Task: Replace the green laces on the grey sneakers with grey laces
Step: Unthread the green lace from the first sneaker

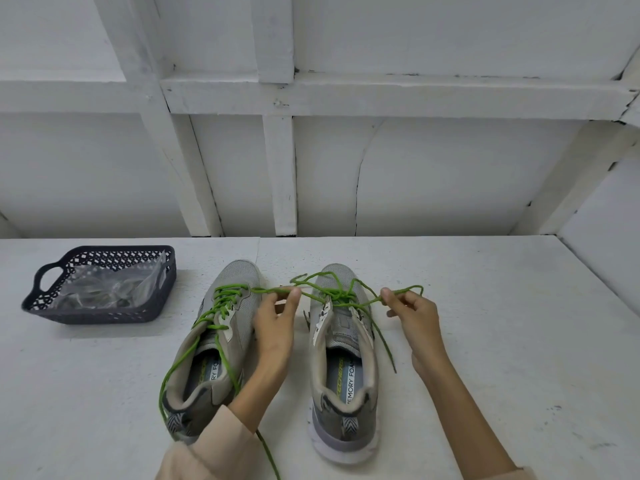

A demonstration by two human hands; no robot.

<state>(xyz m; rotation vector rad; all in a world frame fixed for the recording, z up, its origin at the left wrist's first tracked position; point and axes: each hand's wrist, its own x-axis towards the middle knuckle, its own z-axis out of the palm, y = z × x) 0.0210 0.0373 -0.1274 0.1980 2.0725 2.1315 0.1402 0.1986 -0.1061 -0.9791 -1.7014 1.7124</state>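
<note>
Fingers [295,296] of L hand [275,323] pinch green lace [337,295]; R hand [414,315] pinches its other strand. Lace spans between both pinches, over right sneaker [343,375]. Left sneaker [239,282] just left of L fingertips, laced green. Basket [104,315] far left.

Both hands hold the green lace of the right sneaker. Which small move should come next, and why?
Probably draw the green lace out of the last eyelets of the right sneaker. The left hand and right hand each pinch a strand, and it seems threaded only near the toe.
</note>
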